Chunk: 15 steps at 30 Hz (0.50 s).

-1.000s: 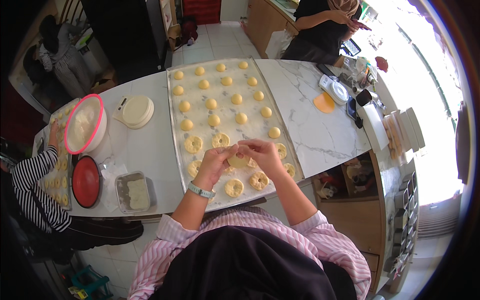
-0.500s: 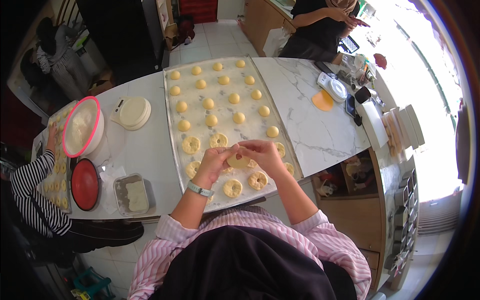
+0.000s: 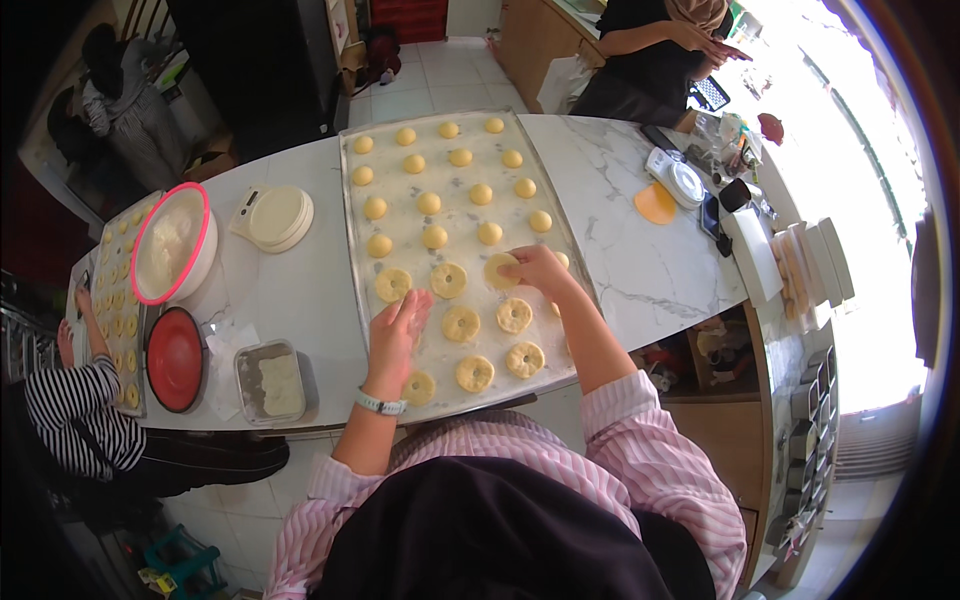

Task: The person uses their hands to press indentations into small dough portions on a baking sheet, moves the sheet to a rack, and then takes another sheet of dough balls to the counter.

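Note:
My right hand (image 3: 541, 273) pinches a pale yellow dough ring (image 3: 496, 272) at its right edge, at or just above the surface of a large metal baking tray (image 3: 457, 219). Over the tray's near left part, my left hand (image 3: 398, 335) is held with fingers stretched out and nothing in it. It partly covers the dough rings beneath. Several shaped rings (image 3: 448, 325) lie on the near half of the tray. Rows of round dough balls (image 3: 428, 203) fill the far half. My right hand and forearm hide part of the tray's right side.
Left of the tray stand a cream kitchen scale (image 3: 279, 219), a pink-rimmed bowl (image 3: 209, 245), a red bowl (image 3: 175, 360) and a metal container (image 3: 305, 388) of flour. A person in striped sleeves (image 3: 75, 385) works at another tray. An orange scraper (image 3: 654, 204) lies right.
My hands have parted. The right carried the dough ring forward and right to the tray; the left let go of it and moved left, its fingers straightening.

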Each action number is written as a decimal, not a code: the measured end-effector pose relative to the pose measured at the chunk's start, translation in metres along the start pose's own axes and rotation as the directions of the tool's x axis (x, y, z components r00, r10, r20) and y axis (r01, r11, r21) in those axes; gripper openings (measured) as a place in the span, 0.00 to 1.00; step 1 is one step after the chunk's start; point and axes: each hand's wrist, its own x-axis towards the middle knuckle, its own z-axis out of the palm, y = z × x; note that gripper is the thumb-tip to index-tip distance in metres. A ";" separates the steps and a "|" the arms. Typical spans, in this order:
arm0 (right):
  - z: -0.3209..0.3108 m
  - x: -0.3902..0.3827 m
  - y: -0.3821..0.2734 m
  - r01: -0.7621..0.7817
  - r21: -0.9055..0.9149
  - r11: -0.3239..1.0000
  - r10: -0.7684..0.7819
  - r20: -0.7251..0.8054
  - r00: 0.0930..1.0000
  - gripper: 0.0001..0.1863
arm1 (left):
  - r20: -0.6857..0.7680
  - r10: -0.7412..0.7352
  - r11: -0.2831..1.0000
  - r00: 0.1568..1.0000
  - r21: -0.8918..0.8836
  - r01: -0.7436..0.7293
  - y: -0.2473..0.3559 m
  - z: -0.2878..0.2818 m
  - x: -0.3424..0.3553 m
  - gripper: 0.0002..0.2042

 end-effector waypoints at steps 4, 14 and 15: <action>0.005 0.002 -0.022 0.137 -0.520 0.843 -0.282 -0.211 0.936 0.14 | 0.058 -0.066 0.997 0.996 0.029 0.065 0.002 -0.049 -0.039 0.16; 0.279 -0.051 -0.149 0.917 -0.001 0.399 -0.659 0.695 0.287 0.14 | -0.054 -0.163 0.861 0.985 0.481 0.168 0.019 -0.171 -0.115 0.09; 0.302 -0.060 -0.161 0.925 -0.185 0.332 -0.423 0.847 0.322 0.12 | -0.058 -0.148 0.862 0.987 0.482 0.158 0.023 -0.174 -0.116 0.09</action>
